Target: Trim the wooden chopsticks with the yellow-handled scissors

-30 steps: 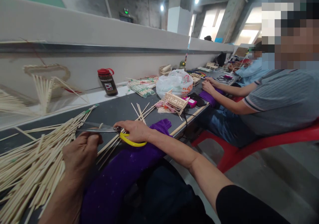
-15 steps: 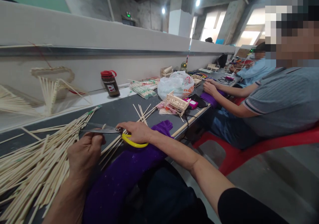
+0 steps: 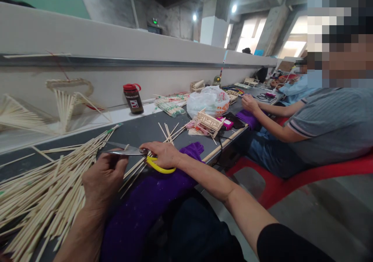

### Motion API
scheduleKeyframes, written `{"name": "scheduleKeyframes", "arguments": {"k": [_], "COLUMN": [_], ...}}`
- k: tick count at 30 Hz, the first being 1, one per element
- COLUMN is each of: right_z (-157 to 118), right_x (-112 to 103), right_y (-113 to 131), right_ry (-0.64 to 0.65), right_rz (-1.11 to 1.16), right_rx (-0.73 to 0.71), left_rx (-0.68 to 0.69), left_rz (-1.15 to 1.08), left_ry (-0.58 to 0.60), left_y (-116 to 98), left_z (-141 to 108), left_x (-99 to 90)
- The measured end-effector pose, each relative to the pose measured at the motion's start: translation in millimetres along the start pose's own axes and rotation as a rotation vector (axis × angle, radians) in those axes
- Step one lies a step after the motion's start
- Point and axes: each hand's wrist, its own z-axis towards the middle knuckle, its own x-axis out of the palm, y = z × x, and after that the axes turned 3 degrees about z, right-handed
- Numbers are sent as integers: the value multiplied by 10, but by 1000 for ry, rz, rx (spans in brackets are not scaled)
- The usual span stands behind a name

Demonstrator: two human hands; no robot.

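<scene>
My right hand [image 3: 164, 155] is closed around the yellow handles of a pair of scissors [image 3: 161, 166]. Their blades stand apart and point left, over the fingers of my left hand [image 3: 103, 180]. That hand is closed in a pinch; the pale tip of a thin wooden stick [image 3: 126, 147] shows at its thumb, between the blades, and the rest of the stick is hidden. Left of it lies a large heap of wooden sticks [image 3: 49, 188]. A few loose sticks pass under the scissors. Purple cloth [image 3: 154, 200] covers my lap and reaches the table edge.
On the dark table [image 3: 140, 128] are a small wooden model [image 3: 210, 123], a white plastic bag [image 3: 206, 102] and bundled sticks [image 3: 171, 106]. A red-capped bottle [image 3: 133, 99] stands by the wall. At right a co-worker [image 3: 329, 118] sits on a red chair [image 3: 271, 192].
The whole view has shifted slightly, so the scene sits a little further right and lower. Both hands keep nearly the same pose, with the scissor blades still apart.
</scene>
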Motion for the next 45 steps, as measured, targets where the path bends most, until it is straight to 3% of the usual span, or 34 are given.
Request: {"name": "scheduleKeyframes", "arguments": {"k": [6,23,36,45], "right_z": [6,15,8,1], "right_x": [31,19,-2,-2], "right_y": [-26,-23,1,-19], "right_ry": [6,17,28,-19], "right_rz": [25,-1,-8,33], "right_rx": [2,10,11,-47], "left_rx": [58,-8,2,98], "left_rz": [-11,86,37,47], "left_ry": [18,84,67,49], "left_y": [45,-2,41,52], "left_z": [12,20,35,39], "left_x": [13,-9,7,-19]}}
